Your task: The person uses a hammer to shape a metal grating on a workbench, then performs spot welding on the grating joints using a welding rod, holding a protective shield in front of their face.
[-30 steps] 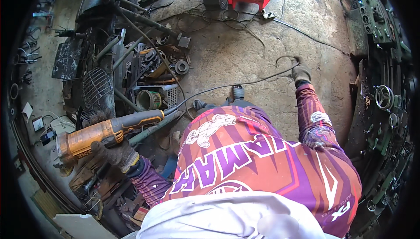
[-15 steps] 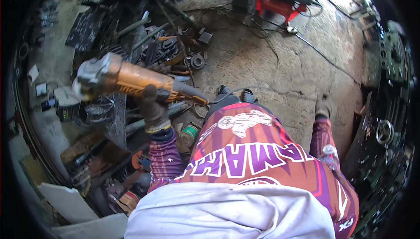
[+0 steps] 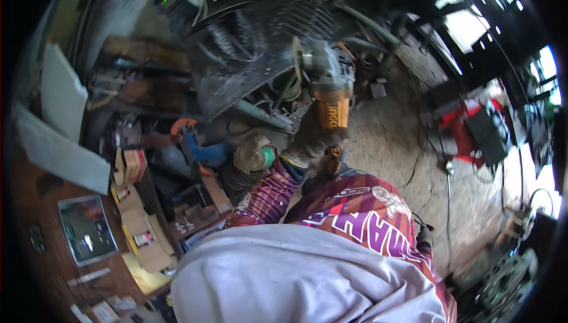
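Observation:
My left hand [image 3: 313, 136], in a dark work glove, is closed round the body of an orange and grey angle grinder [image 3: 332, 110]. Its metal head points away from me, and the disc [image 3: 297, 60] sits on its left side, close to a dark metal sheet [image 3: 236, 86]. My right hand [image 3: 423, 238] is low beside my body on the right, mostly hidden by my shirt, so its fingers do not show.
Left of me, a brown table [image 3: 44, 204] carries a tablet-like screen [image 3: 87, 228], and an opened cardboard box [image 3: 142, 228] lies beside it. A blue and orange tool [image 3: 198, 145] lies near a green-labelled spool [image 3: 263, 157]. Red equipment [image 3: 461, 131] stands on the concrete floor at right.
My view has swung left, bringing the table and boxes into sight. The grinder has gone from lying sideways at left to pointing away near the middle, still in my left hand.

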{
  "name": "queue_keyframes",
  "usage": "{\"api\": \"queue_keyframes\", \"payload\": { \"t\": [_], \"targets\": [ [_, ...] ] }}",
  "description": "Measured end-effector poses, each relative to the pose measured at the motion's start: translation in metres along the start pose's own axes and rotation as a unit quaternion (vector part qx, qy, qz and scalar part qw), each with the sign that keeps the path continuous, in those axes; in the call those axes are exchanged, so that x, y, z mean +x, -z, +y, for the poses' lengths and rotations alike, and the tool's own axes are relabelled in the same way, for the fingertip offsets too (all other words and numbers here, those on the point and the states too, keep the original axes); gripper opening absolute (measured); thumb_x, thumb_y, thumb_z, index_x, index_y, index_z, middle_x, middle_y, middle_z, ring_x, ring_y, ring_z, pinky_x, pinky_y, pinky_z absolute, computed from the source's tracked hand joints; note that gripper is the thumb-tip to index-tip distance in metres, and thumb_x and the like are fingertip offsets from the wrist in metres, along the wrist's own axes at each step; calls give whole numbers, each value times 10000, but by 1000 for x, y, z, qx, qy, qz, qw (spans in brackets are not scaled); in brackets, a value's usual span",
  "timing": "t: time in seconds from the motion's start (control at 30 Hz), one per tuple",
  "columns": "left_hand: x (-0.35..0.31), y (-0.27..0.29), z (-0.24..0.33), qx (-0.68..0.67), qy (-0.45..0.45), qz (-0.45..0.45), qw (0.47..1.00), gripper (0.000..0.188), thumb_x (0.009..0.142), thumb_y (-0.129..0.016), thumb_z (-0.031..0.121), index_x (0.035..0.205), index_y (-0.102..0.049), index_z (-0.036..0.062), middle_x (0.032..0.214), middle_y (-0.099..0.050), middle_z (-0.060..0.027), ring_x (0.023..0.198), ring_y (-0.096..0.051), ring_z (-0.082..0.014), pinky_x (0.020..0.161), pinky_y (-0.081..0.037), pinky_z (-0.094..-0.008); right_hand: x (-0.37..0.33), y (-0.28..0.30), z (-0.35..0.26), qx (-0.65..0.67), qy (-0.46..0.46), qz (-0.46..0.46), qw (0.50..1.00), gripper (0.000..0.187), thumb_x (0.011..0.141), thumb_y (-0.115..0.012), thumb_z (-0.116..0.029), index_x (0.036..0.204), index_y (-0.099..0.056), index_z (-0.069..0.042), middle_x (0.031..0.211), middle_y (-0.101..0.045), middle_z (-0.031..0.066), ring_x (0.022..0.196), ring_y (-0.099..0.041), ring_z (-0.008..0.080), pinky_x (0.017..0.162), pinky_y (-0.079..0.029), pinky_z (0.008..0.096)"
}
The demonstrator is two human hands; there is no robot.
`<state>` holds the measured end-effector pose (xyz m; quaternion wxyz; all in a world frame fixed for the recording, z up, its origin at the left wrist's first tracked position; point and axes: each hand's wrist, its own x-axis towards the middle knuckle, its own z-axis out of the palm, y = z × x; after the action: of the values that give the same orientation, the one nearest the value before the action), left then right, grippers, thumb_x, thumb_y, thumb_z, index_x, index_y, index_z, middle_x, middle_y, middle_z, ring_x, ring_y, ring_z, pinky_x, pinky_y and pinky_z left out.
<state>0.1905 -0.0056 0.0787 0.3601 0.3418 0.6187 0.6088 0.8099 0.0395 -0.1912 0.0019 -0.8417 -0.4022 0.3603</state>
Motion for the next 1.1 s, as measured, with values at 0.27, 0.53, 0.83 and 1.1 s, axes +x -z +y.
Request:
{"api": "queue_keyframes", "payload": {
  "t": [0.27,0.53,0.83,1.1],
  "targets": [
    [1,21,-13,-12,-55,20,998,763,737,-866,280,1348,-476,42,1073,-603,-38,932,-611,-150,793,-544,-303,74,0,-138,56,85,-35,994,352,835,-768,-249,1072,-611,-41,824,-627,66,713,-560,176,615,-457,319],
    [-6,21,0,-16,-67,60,996,804,707,-877,265,1369,-470,56,1188,-594,-35,1046,-576,-153,898,-501,-324,118,-50,-164,-9,151,-66,986,395,783,-753,-272,1102,-628,-75,960,-684,112,875,-635,244,790,-499,375],
    [-34,-41,-2,-45,-44,126,990,843,702,-883,213,1394,-425,69,1227,-565,-40,1134,-548,-177,976,-473,-340,76,-24,-224,-133,239,-155,949,352,810,-740,-265,1080,-643,-61,830,-684,93,711,-639,233,677,-510,382],
    [-41,-73,4,-37,-25,182,982,906,645,-898,250,1382,-427,17,1257,-585,-114,1147,-573,-216,988,-463,-377,100,-30,-293,-217,293,-229,902,361,813,-739,-270,1086,-647,-52,816,-683,94,692,-642,229,649,-512,379]
  ]
}}
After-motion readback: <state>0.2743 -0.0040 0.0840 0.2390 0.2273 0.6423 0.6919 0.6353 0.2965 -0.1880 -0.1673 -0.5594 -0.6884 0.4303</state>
